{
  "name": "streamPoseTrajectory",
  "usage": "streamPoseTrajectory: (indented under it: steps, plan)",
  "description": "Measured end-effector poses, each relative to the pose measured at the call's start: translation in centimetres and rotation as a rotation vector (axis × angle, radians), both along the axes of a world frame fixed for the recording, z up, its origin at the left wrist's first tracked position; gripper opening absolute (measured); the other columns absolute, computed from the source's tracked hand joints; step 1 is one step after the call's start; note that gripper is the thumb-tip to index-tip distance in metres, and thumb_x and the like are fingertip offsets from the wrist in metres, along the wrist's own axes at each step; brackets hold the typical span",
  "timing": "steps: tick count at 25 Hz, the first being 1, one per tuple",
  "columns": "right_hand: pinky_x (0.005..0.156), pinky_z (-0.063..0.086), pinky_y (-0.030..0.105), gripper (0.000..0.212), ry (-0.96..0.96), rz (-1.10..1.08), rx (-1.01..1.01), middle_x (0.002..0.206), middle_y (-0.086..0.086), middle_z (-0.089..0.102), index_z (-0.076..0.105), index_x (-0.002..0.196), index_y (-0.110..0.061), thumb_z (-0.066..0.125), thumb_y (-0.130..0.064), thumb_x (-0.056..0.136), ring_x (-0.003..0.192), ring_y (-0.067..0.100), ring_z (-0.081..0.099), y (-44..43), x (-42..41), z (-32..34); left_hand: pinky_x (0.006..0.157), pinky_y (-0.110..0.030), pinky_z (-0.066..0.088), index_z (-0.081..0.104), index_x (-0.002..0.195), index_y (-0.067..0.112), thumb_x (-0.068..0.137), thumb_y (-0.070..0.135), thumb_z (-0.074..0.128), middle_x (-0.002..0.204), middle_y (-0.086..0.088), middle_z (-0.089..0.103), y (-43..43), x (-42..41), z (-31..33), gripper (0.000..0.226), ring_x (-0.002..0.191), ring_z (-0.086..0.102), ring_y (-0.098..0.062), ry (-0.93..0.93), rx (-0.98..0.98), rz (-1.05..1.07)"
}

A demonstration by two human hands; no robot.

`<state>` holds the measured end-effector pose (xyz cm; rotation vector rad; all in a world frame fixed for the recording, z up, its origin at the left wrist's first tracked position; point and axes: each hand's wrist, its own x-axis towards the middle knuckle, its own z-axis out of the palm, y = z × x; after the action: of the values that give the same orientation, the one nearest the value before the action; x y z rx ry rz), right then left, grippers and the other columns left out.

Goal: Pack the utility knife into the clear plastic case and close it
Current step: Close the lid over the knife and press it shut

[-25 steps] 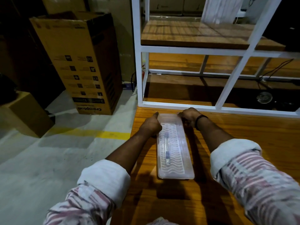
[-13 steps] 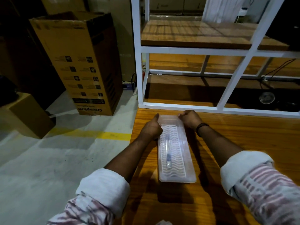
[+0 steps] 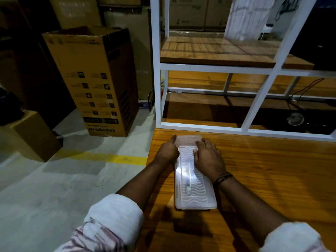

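A long clear plastic case (image 3: 195,195) with a wavy ribbed lid lies lengthwise on the wooden table (image 3: 263,179), lid down over it. Through the lid I make out the slim utility knife (image 3: 187,186) lying along the middle. My left hand (image 3: 168,151) grips the case's far left corner, thumb up along the edge. My right hand (image 3: 209,159) lies flat on the lid's far right part, fingers spread and pressing on it.
A white metal frame (image 3: 200,127) with wooden shelves stands right behind the case. The table's left edge runs close to my left hand; beyond it is concrete floor with a yellow line (image 3: 109,158) and a tall cardboard box (image 3: 94,82).
My right hand has moved from gripping the case's far right corner to lying flat on top of the lid. The left hand stays at its corner. The view has shifted slightly.
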<state>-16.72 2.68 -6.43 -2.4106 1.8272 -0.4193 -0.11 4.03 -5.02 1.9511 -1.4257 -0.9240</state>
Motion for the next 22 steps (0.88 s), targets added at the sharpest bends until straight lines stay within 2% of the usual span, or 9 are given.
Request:
streamPoseTrajectory:
  steps: [4,9,11,13,16,18,20,22]
  plan:
    - [0.113,0.033,0.05,0.049,-0.041,-0.021,0.026,0.157,0.011,0.04,0.042,0.148,-0.017,0.036,-0.035,0.102,0.143,0.031,0.036,1.0,-0.6,-0.7,0.097,-0.05,0.056,0.023,0.161,0.025,0.102,0.022,0.051,0.144,-0.018,0.059,0.0,-0.7,0.1,0.066,0.119,0.063,-0.036,-0.027,-0.02,0.017]
    - [0.115,0.032,0.048,0.05,-0.075,-0.039,0.027,0.159,0.009,0.038,0.041,0.149,-0.018,0.035,-0.035,0.103,0.144,0.029,0.036,1.5,-0.5,-0.7,0.097,-0.046,0.056,0.03,0.158,0.025,0.104,0.037,0.049,0.14,-0.016,0.062,1.0,-0.7,0.5,0.059,0.116,0.065,-0.032,0.014,-0.08,0.004]
    - [0.113,0.035,0.047,0.049,-0.086,-0.053,0.021,0.158,0.008,0.041,0.043,0.148,-0.019,0.036,-0.035,0.102,0.141,0.03,0.04,1.8,-0.6,-0.5,0.083,-0.035,0.057,0.039,0.153,0.027,0.103,0.04,0.051,0.134,-0.014,0.068,2.0,-0.8,0.7,0.052,0.101,0.065,-0.021,0.065,-0.131,-0.004]
    - [0.109,0.04,0.046,0.048,-0.114,-0.074,0.016,0.152,0.01,0.047,0.046,0.146,-0.02,0.038,-0.035,0.101,0.134,0.031,0.045,1.9,-0.8,-0.4,0.068,-0.029,0.053,0.047,0.147,0.03,0.1,0.041,0.057,0.128,-0.011,0.071,3.3,-0.9,0.4,0.049,0.094,0.068,-0.02,0.128,-0.13,0.014]
    - [0.104,0.044,0.045,0.048,-0.162,-0.095,0.033,0.14,0.012,0.054,0.047,0.145,-0.022,0.039,-0.036,0.101,0.124,0.031,0.049,2.0,-1.0,-0.6,0.06,-0.04,0.061,0.043,0.15,0.032,0.099,0.03,0.061,0.135,-0.014,0.066,5.5,-0.7,-0.2,0.054,0.096,0.073,-0.035,0.347,0.029,0.099]
    - [0.104,0.043,0.044,0.047,-0.145,-0.091,0.035,0.139,0.012,0.054,0.047,0.145,-0.022,0.039,-0.036,0.101,0.123,0.031,0.049,2.0,-1.0,-0.6,0.05,-0.036,0.059,0.04,0.153,0.032,0.1,0.023,0.061,0.141,-0.013,0.062,6.2,-0.7,-0.4,0.057,0.089,0.075,-0.033,0.452,0.063,0.128]
    - [0.104,0.043,0.044,0.047,-0.136,-0.088,0.039,0.139,0.012,0.053,0.046,0.146,-0.022,0.039,-0.037,0.101,0.123,0.031,0.049,1.7,-1.0,-0.6,0.041,-0.027,0.054,0.039,0.153,0.033,0.1,0.022,0.062,0.14,-0.01,0.063,6.3,-0.7,-0.5,0.059,0.083,0.074,-0.024,0.417,0.044,0.143]
    - [0.104,0.043,0.043,0.048,-0.133,-0.09,0.047,0.141,0.011,0.052,0.046,0.146,-0.022,0.039,-0.037,0.101,0.123,0.03,0.049,1.9,-0.9,-0.5,0.041,-0.024,0.053,0.038,0.154,0.033,0.099,0.023,0.062,0.14,-0.009,0.063,6.0,-0.7,-0.5,0.06,0.082,0.071,-0.02,0.318,0.054,0.13]
